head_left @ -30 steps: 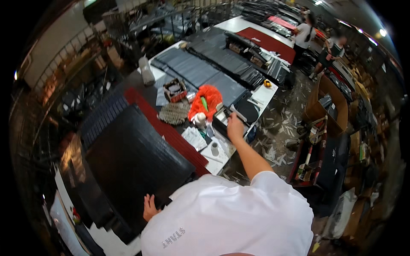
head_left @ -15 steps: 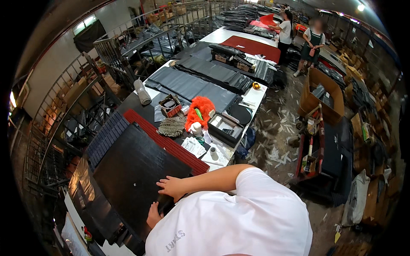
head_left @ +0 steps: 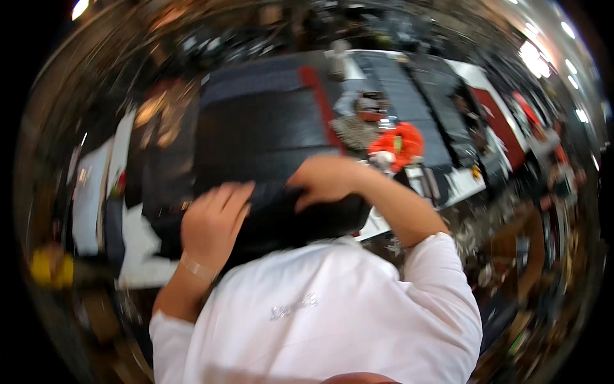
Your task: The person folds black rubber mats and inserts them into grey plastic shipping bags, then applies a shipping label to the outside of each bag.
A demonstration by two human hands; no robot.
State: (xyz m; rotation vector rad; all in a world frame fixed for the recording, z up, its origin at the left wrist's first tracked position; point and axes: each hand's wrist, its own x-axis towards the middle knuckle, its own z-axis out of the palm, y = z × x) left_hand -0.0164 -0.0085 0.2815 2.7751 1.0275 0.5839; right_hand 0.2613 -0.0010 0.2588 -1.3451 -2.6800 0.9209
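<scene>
Left hand (head_left: 212,221) lies on the black sheet (head_left: 262,125); right hand (head_left: 325,179) too.

Black sheet (head_left: 259,128), orange bundle (head_left: 410,144), white shirt (head_left: 345,320)

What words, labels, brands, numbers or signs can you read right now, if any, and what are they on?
White shirt: grey lettering on the chest, too blurred to read.
Black sheet: no text that I can make out.
Elsewhere: nothing legible.
</scene>
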